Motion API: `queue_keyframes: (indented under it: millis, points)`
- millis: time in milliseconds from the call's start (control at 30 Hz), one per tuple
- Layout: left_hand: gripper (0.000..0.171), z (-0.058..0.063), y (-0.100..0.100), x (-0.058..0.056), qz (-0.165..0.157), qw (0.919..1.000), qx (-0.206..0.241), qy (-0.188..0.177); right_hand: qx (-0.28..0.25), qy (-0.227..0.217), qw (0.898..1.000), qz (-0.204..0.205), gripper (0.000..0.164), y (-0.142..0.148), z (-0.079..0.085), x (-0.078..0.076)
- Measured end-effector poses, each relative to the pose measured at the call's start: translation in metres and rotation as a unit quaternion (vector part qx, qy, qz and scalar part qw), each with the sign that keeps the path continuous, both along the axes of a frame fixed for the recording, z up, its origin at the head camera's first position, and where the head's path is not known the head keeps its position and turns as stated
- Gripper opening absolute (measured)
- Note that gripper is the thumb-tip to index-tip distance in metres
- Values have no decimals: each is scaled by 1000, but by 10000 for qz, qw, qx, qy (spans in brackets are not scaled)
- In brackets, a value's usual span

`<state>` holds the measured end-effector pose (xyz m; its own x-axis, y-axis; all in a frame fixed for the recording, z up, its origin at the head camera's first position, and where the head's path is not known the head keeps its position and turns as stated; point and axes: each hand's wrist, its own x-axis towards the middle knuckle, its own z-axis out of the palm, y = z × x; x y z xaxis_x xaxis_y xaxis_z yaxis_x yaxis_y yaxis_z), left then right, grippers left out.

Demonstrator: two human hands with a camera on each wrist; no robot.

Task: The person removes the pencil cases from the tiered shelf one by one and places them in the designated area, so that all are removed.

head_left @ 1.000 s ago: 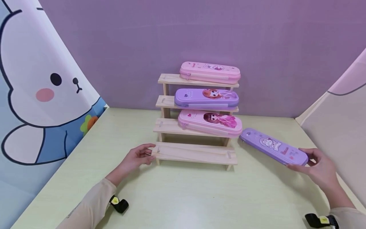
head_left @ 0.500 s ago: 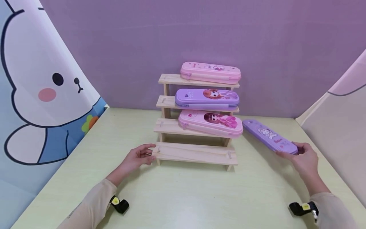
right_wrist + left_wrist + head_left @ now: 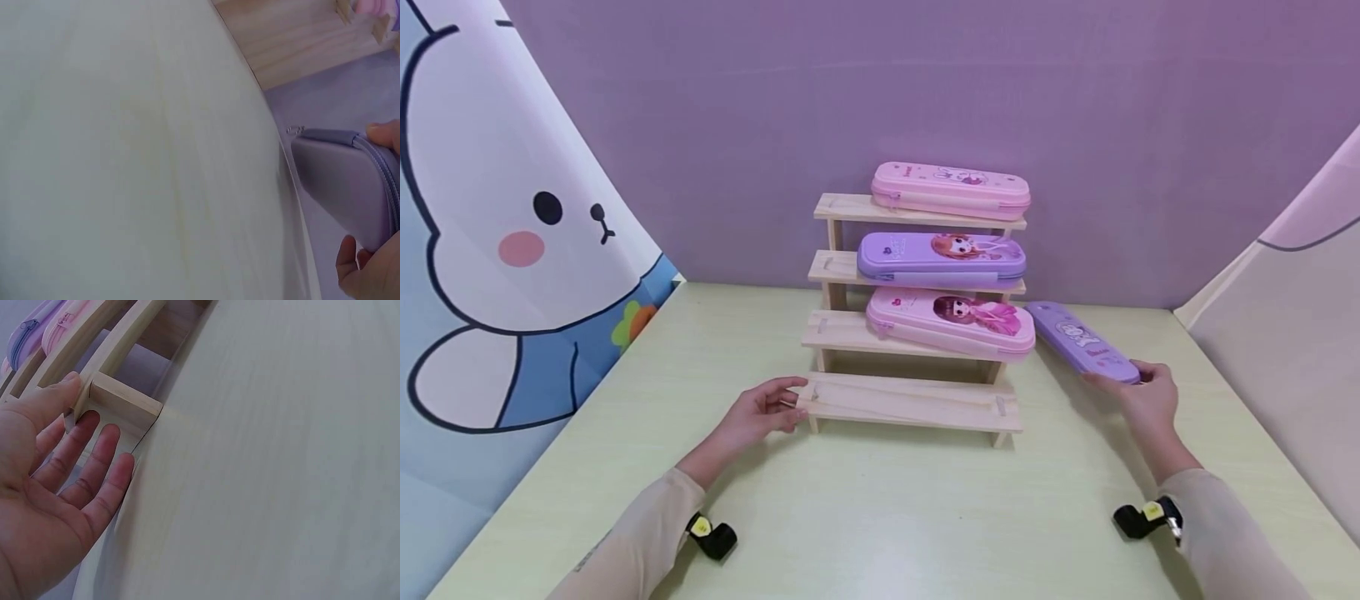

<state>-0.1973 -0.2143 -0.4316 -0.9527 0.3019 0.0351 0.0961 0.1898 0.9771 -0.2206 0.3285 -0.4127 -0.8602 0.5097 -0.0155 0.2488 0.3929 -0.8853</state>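
A stepped wooden stand (image 3: 910,402) rises in tiers on the table. My left hand (image 3: 763,410) pinches the left end of its lowest step; in the left wrist view the thumb lies on top and the other fingers extend below. My right hand (image 3: 1138,396) grips the near end of a purple pencil case (image 3: 1078,340) with a white bunny print, right of the stand. The right wrist view shows this case's zipper (image 3: 378,165) and plain underside. On the upper steps lie a pink pencil case (image 3: 951,190), a purple doll-print pencil case (image 3: 940,257) and a pink doll-print pencil case (image 3: 951,321).
The pale table (image 3: 880,517) reaches back to a purple cloth backdrop (image 3: 737,150). A cartoon-print panel (image 3: 512,217) stands at the left, and a pale panel (image 3: 1285,333) at the right. Black camera straps (image 3: 713,537) sit on both wrists.
My right hand has moved left and away from me, bringing the purple bunny-print pencil case closer to the stand. The left hand keeps its place on the lowest step.
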Motion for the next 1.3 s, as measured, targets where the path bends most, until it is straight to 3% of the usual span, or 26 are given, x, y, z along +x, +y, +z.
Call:
queue_keyframes:
  millis: [267, 567, 667, 933, 1300]
  points:
    - [51, -2, 0, -2, -15, 10000, -19, -15, -361, 86, 9991, -193, 93, -23, -5, -13]
    - [52, -1, 0, -2, 8, 10000, 62, -71, -326, 269, 9991, 8, 93, -46, -10, -16]
    - [52, -1, 0, -2, 9, 9999, 84, -79, -378, 128, 9990, 184, 97, -52, -12, -14]
    - [52, -2, 1, 0, -43, 9999, 90, -46, 280, -432, 9960, 725, 105, -60, -15, -6]
    - [51, 0, 1, 1, 20, 10000, 6, -51, 812, -521, 9890, 1117, 107, -61, -21, 0]
